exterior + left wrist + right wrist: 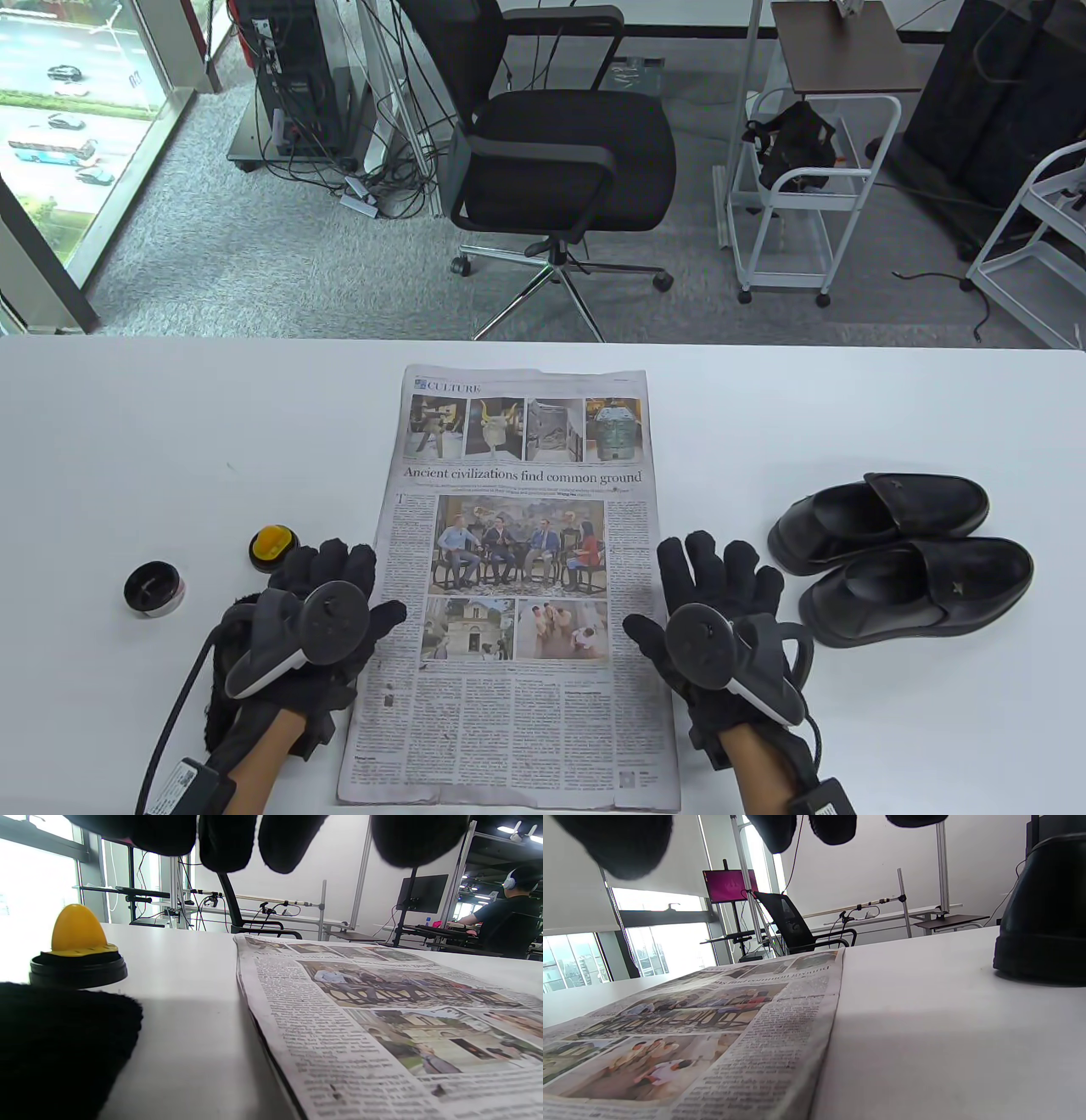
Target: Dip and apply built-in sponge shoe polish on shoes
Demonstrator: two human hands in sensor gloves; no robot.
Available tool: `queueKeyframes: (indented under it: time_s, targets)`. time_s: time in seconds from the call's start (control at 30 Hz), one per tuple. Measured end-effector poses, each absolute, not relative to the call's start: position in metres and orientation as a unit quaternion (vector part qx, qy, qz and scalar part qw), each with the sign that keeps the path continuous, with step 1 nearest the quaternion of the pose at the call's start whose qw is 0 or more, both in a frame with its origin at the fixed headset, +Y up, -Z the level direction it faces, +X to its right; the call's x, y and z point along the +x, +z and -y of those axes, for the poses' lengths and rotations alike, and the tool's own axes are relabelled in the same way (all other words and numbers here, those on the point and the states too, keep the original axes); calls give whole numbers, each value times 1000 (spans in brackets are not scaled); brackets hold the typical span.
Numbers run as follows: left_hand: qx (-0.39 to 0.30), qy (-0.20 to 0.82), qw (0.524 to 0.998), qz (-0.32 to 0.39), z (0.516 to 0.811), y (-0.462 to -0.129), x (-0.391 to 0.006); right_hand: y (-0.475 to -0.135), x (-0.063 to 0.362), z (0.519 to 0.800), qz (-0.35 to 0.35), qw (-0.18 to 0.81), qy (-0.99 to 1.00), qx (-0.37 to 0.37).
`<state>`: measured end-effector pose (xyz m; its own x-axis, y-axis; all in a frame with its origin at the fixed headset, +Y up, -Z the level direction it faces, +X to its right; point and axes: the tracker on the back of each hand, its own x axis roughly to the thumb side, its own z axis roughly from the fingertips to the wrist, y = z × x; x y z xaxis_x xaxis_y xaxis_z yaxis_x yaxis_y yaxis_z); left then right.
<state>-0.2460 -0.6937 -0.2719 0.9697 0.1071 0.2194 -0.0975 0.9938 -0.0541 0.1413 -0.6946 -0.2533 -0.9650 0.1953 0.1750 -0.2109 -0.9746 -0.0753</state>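
both hands lie flat and unclenched; sponge polish just beyond left hand.

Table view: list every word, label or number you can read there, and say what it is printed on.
"CULTURE": section header at the top left of the newspaper spread flat on the white table.
"Ancient civilizations find common ground": its main headline.
Subheading, body columns and captions on the page: too small to read.
Round black polish tin, black lid with yellow sponge, pair of black leather loafers: no readable text.

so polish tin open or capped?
Open: the polish tin stands uncapped, and its lid with the yellow sponge sits apart beside it, sponge up.
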Motion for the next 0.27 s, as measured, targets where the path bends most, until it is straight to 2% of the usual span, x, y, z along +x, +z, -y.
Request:
queueKeyframes:
  time_s: [0.27]
  targets:
    - [-25,50,992,114,695,-272,-246,-256,142,701,12,112,991,70]
